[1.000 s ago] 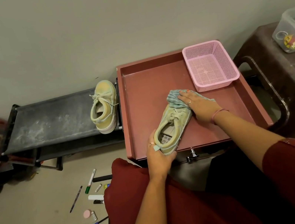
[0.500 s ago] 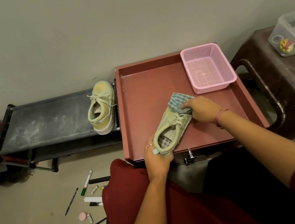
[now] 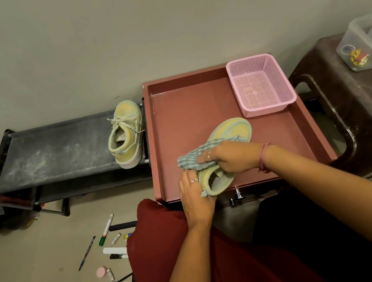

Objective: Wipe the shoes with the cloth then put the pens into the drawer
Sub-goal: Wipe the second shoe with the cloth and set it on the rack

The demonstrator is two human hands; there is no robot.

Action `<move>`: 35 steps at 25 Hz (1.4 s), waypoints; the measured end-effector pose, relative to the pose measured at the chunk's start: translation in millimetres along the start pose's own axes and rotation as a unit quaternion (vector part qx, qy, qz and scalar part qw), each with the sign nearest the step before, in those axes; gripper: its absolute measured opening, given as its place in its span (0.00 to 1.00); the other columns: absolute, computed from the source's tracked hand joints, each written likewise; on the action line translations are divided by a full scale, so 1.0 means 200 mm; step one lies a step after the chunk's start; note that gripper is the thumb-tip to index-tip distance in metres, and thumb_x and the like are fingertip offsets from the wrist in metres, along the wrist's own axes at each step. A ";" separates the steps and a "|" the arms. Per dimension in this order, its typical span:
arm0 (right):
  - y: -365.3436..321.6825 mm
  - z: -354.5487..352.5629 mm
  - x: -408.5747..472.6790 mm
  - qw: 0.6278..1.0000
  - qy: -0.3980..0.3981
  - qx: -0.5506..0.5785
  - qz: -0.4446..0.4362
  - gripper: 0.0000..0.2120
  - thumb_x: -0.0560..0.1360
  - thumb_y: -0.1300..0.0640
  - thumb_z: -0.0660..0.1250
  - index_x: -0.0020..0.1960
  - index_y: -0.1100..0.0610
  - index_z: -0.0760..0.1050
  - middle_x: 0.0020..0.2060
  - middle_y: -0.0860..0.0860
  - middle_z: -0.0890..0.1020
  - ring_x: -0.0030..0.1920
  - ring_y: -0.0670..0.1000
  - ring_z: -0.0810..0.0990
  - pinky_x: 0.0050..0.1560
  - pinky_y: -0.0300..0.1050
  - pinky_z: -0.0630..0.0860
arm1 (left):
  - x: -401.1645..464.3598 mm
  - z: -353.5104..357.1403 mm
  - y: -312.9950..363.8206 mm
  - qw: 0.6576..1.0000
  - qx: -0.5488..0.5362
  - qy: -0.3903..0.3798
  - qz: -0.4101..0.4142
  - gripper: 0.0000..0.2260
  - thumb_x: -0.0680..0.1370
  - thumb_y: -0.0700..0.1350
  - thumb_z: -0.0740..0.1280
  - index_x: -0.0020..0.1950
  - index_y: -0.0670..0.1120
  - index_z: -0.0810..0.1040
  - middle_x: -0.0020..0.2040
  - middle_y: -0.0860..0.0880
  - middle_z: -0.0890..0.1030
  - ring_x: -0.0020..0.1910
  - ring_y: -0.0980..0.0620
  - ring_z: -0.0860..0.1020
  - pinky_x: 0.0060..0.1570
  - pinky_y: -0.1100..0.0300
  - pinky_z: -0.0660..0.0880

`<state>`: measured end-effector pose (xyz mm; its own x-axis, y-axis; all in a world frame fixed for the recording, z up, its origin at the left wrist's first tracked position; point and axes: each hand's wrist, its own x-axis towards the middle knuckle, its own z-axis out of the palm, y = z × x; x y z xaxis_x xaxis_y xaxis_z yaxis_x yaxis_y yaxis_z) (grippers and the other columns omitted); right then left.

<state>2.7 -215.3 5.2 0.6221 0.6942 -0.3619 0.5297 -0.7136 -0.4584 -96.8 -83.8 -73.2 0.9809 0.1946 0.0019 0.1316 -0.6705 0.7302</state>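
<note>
A pale yellow-green sneaker lies on the red-brown tray top of the drawer unit, toe pointing to the back right. My left hand grips its heel at the tray's front edge. My right hand holds a grey-blue striped cloth pressed over the shoe's laces. The second sneaker stands on the black shoe rack to the left. Several pens and markers lie scattered on the floor at lower left. The drawer knob shows below the tray edge; the drawer looks closed.
A pink mesh basket sits in the tray's back right corner. A dark brown plastic stool stands on the right with a clear container on it. A pink round cap lies among the pens. My red-clothed lap fills the bottom.
The cloth in my right hand has slid from the shoe's toe back toward the heel, uncovering the toe. The shoe has turned a little, and my left hand stays on the heel.
</note>
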 end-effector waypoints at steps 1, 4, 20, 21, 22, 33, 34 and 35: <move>0.00 -0.02 -0.01 0.999 -0.015 -0.018 -0.027 0.29 0.73 0.69 0.57 0.72 0.54 0.66 0.70 0.52 0.71 0.70 0.53 0.67 0.70 0.47 0.63 | 0.00 0.00 0.00 1.000 0.010 -0.002 -0.001 0.24 0.67 0.47 0.77 0.58 0.44 0.72 0.55 0.48 0.73 0.54 0.48 0.71 0.51 0.51 0.74; 0.12 -0.06 -0.03 0.996 -0.013 -0.069 -0.050 0.28 0.76 0.66 0.60 0.74 0.52 0.62 0.73 0.48 0.65 0.74 0.48 0.61 0.74 0.45 0.56 | -0.01 -0.01 0.02 1.000 -0.007 0.007 0.003 0.26 0.67 0.47 0.77 0.62 0.46 0.72 0.58 0.50 0.73 0.56 0.50 0.71 0.54 0.55 0.73; 0.34 -0.10 0.00 0.992 0.024 -0.092 0.087 0.30 0.78 0.66 0.58 0.77 0.56 0.51 0.77 0.54 0.52 0.76 0.52 0.52 0.74 0.41 0.47 | 0.00 -0.04 0.05 0.996 -0.046 -0.029 -0.068 0.33 0.57 0.41 0.76 0.60 0.48 0.70 0.54 0.54 0.70 0.56 0.52 0.69 0.54 0.51 0.75; 0.33 -0.10 0.01 0.990 0.017 -0.090 0.106 0.30 0.78 0.66 0.58 0.77 0.56 0.51 0.77 0.54 0.50 0.76 0.52 0.51 0.74 0.41 0.47 | 0.00 -0.04 0.05 0.996 -0.042 -0.028 -0.067 0.33 0.58 0.41 0.76 0.61 0.48 0.70 0.54 0.54 0.69 0.56 0.52 0.69 0.54 0.50 0.74; 0.30 -0.10 0.03 0.992 0.002 -0.075 0.098 0.31 0.77 0.68 0.58 0.76 0.56 0.52 0.77 0.54 0.52 0.76 0.52 0.52 0.74 0.42 0.48 | 0.01 -0.04 0.05 0.997 -0.038 -0.026 -0.066 0.33 0.57 0.41 0.76 0.61 0.47 0.70 0.54 0.54 0.69 0.56 0.51 0.69 0.54 0.50 0.74; 0.38 -0.12 0.02 0.992 0.060 -0.034 0.103 0.33 0.76 0.69 0.61 0.76 0.55 0.53 0.77 0.53 0.53 0.76 0.52 0.52 0.71 0.37 0.45 | 0.02 -0.04 0.05 0.997 -0.039 -0.028 -0.061 0.32 0.57 0.41 0.75 0.59 0.48 0.71 0.53 0.54 0.69 0.55 0.51 0.69 0.54 0.50 0.74; 0.36 -0.10 0.03 0.991 0.059 -0.028 0.114 0.33 0.75 0.69 0.61 0.76 0.56 0.52 0.77 0.53 0.51 0.76 0.52 0.51 0.72 0.38 0.44 | 0.02 -0.04 0.05 0.997 -0.043 -0.027 -0.066 0.32 0.57 0.41 0.76 0.59 0.48 0.71 0.53 0.54 0.69 0.55 0.51 0.69 0.53 0.50 0.74; 0.33 -0.07 0.05 0.994 0.047 -0.020 0.098 0.33 0.75 0.69 0.60 0.76 0.55 0.53 0.77 0.53 0.51 0.76 0.52 0.51 0.73 0.40 0.45 | 0.02 -0.03 0.04 0.996 -0.045 -0.027 -0.073 0.31 0.57 0.42 0.76 0.58 0.48 0.71 0.53 0.54 0.68 0.54 0.51 0.69 0.53 0.50 0.74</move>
<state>51.5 -256.7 -15.8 0.7656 0.5312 -0.3628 0.4141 -0.8386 -0.3541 -93.4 -84.5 -62.5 0.9587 0.2455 -0.1439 0.2629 -0.5705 0.7781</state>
